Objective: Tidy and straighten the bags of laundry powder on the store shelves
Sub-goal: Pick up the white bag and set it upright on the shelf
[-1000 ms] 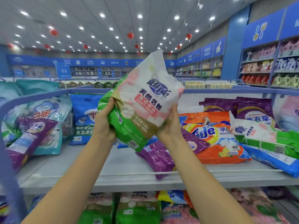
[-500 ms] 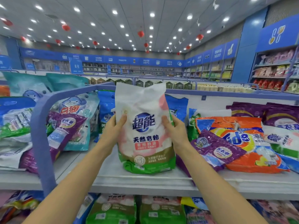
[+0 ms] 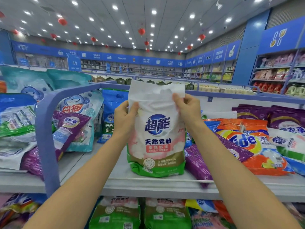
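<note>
Hands [image 3: 125, 119] now seemingly higher on bag [image 3: 156, 139]

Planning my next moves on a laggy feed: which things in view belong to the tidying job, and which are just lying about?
Job: white bag upright on the shelf, gripped near its top by left hand and right hand; purple bag and Tide bag lying to its right.
Just there: lanterns overhead; wall shelves far right.

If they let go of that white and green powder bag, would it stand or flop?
It likely stands: the white and green powder bag sits upright on a plump base. Its top looks floppy, creasing where the right hand pinches it.
</note>
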Demonstrator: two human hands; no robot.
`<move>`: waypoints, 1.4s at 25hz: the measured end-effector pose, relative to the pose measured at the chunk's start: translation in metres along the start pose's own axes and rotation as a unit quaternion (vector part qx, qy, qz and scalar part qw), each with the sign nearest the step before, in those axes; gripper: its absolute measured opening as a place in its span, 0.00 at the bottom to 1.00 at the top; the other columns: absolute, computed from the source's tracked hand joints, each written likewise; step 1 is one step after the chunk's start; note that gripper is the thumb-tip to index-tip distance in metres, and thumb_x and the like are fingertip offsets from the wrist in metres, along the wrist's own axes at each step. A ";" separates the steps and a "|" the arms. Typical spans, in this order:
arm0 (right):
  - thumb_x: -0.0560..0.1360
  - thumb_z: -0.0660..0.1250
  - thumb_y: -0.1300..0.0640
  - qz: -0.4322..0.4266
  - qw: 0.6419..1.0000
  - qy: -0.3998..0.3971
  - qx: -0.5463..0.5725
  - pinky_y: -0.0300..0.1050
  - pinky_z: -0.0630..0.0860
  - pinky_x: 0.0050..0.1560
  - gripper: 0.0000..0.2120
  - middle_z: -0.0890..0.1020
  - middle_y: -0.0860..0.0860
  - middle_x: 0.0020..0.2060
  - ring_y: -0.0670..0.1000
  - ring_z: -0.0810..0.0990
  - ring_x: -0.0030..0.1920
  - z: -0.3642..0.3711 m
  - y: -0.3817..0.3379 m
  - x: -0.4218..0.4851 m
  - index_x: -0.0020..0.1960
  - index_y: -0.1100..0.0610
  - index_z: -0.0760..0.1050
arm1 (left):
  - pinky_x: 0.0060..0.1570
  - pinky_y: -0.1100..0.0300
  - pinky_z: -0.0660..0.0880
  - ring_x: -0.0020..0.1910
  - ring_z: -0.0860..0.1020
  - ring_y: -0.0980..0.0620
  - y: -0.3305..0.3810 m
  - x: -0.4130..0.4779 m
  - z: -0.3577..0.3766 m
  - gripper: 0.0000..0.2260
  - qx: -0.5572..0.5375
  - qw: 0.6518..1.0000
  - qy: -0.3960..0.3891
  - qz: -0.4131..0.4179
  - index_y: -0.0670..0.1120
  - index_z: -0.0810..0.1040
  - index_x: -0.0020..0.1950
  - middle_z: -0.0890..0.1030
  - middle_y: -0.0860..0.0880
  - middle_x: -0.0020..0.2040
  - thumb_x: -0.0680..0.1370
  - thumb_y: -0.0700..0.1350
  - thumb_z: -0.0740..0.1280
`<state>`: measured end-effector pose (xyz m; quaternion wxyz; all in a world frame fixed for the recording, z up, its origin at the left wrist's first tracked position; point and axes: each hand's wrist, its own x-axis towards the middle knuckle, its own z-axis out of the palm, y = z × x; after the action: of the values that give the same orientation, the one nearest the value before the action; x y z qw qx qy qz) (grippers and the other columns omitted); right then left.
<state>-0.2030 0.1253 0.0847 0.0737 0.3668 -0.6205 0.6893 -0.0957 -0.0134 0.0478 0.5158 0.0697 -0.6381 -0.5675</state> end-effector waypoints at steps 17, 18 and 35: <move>0.77 0.64 0.56 0.124 0.964 0.135 0.195 0.47 0.79 0.42 0.08 0.79 0.50 0.37 0.49 0.78 0.37 0.008 0.015 0.014 0.39 0.54 0.75 | 0.47 0.62 0.72 0.46 0.75 0.55 -0.046 -0.055 -0.050 0.24 0.472 0.788 -0.330 -0.217 0.46 0.74 0.56 0.77 0.51 0.51 0.68 0.59 0.72; 0.77 0.64 0.57 0.135 0.954 0.141 0.226 0.46 0.79 0.42 0.08 0.79 0.50 0.37 0.49 0.78 0.37 0.011 0.012 0.015 0.40 0.54 0.75 | 0.50 0.61 0.73 0.48 0.75 0.54 -0.044 -0.055 -0.044 0.24 0.474 0.787 -0.329 -0.217 0.46 0.73 0.56 0.76 0.51 0.52 0.68 0.59 0.73; 0.76 0.66 0.58 0.106 0.913 0.244 0.309 0.45 0.78 0.36 0.06 0.80 0.52 0.40 0.50 0.80 0.38 -0.032 -0.028 0.052 0.42 0.58 0.72 | 0.24 0.65 0.73 0.21 0.74 0.57 -0.048 -0.033 -0.054 0.05 0.036 0.959 -0.077 -0.271 0.39 0.76 0.44 0.76 0.42 0.34 0.72 0.31 0.69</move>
<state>-0.2382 0.1417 0.1400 0.0322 0.1234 -0.3743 0.9185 -0.0646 -0.0426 -0.0187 0.2890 0.2150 -0.6526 -0.6666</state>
